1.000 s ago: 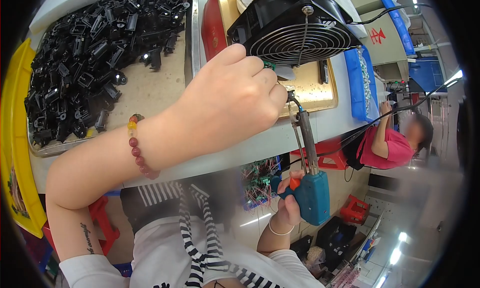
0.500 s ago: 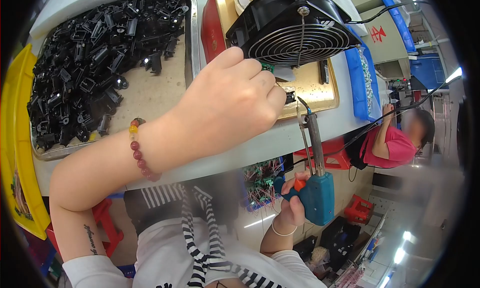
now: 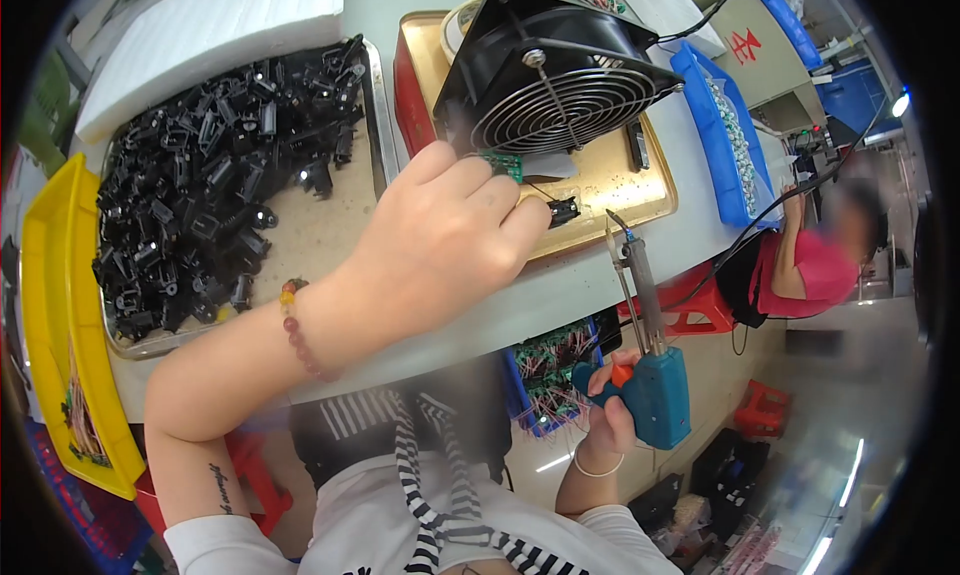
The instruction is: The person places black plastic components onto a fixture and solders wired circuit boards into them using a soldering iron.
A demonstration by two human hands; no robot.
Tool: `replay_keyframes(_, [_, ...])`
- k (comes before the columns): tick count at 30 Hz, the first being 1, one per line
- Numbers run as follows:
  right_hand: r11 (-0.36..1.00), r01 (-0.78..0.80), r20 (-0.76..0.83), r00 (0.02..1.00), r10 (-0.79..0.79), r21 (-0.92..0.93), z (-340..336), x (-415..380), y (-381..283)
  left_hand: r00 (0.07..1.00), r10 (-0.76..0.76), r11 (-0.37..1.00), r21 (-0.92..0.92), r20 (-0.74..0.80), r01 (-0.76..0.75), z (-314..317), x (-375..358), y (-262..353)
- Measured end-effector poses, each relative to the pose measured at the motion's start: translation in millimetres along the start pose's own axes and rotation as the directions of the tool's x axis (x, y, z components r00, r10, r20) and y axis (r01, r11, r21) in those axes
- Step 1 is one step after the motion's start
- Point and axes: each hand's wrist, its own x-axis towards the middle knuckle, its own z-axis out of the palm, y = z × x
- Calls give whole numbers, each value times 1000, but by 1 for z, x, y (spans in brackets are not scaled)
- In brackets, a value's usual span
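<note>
My left hand (image 3: 450,240) is closed in a fist, knuckles up, over the near edge of the gold tray (image 3: 640,190). Its fingertips are hidden, and I cannot make out what they hold. Just beyond the knuckles lies a small black plastic part (image 3: 563,211), with a thin dark line running towards it. Part of a green circuit board (image 3: 505,165) shows behind the fist. My right hand (image 3: 608,415) grips a teal soldering gun (image 3: 660,400) by its handle, a finger at the orange trigger. The gun points upward, its tip a short way right of the black part.
A black fan (image 3: 560,85) stands on the gold tray. To the left is a metal tray (image 3: 290,215) heaped with black plastic parts, beside a yellow bin (image 3: 65,275). A blue bin (image 3: 715,125) holds small pieces. A power cable (image 3: 790,220) hangs at right, near a seated person (image 3: 800,275).
The whole view has shifted a little. The gap between the soldering gun's tip and the black plastic part has widened. My left hand stays closed, and my right hand keeps its grip.
</note>
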Motion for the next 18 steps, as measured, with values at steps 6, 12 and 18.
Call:
replay_keyframes(6, [999, 7, -6, 1000, -7, 50, -14, -5, 3, 973, -171, 978, 151, 157, 147, -36, 14, 8])
replay_keyframes(12, [997, 16, -30, 999, -14, 80, -16, -5, 2, 800, -368, 863, -146, 474, 483, -51, 32, 20])
replay_keyframes(18, [977, -6, -63, 998, 20, 211, -17, -8, 3, 904, -163, 984, 1, 396, 177, -55, 31, 22])
